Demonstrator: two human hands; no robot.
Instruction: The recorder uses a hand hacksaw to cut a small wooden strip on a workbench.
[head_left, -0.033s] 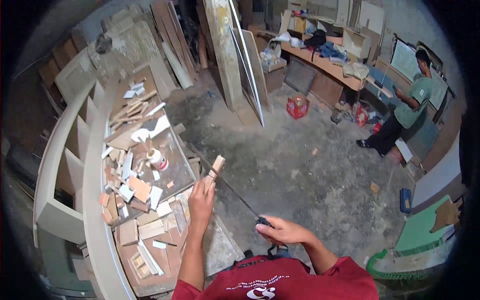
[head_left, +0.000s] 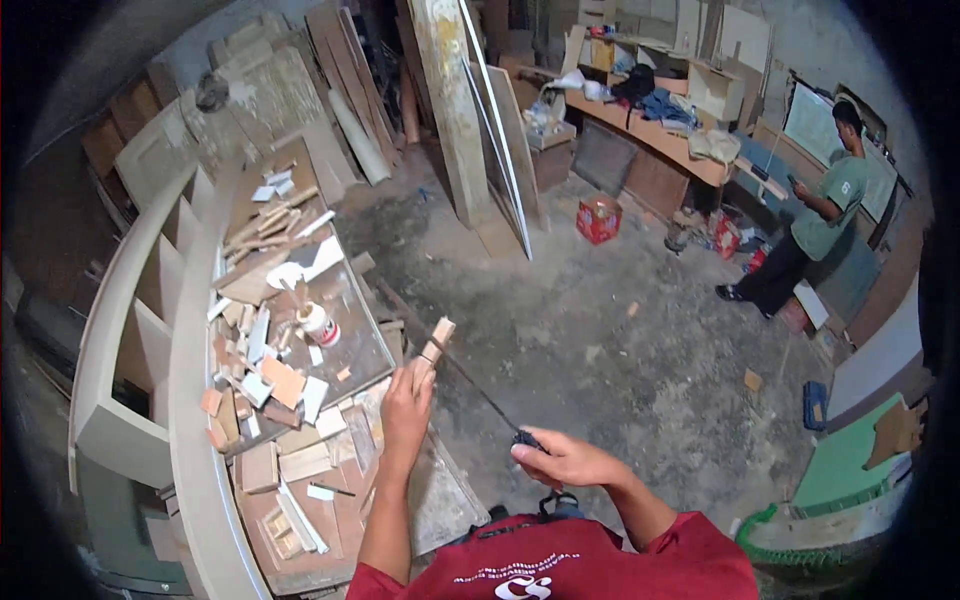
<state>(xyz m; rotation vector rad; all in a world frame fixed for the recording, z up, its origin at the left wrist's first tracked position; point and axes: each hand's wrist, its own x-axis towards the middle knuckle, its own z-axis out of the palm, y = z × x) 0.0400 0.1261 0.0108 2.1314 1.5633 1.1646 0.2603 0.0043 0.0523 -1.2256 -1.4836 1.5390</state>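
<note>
My left hand (head_left: 407,412) is closed around the lower end of a small light wooden block (head_left: 438,342), which points up and away from me beside the workbench. My right hand (head_left: 572,461) grips the black handle of a hand tool with a long, thin, dark blade (head_left: 480,391). The blade slants from my right hand up to the left and crosses the block just above my left fingers. Seen nearly edge-on, it could be a saw or a file; I cannot tell which.
On my left, the workbench (head_left: 372,312) carries wood offcuts, a white bottle (head_left: 318,325) and a pencil (head_left: 331,487). A curved shelf frame (head_left: 140,430) stands beyond it. A pillar (head_left: 452,120) rises ahead. A red box (head_left: 598,219) sits on the floor. At right, another person (head_left: 830,200) stands holding a phone.
</note>
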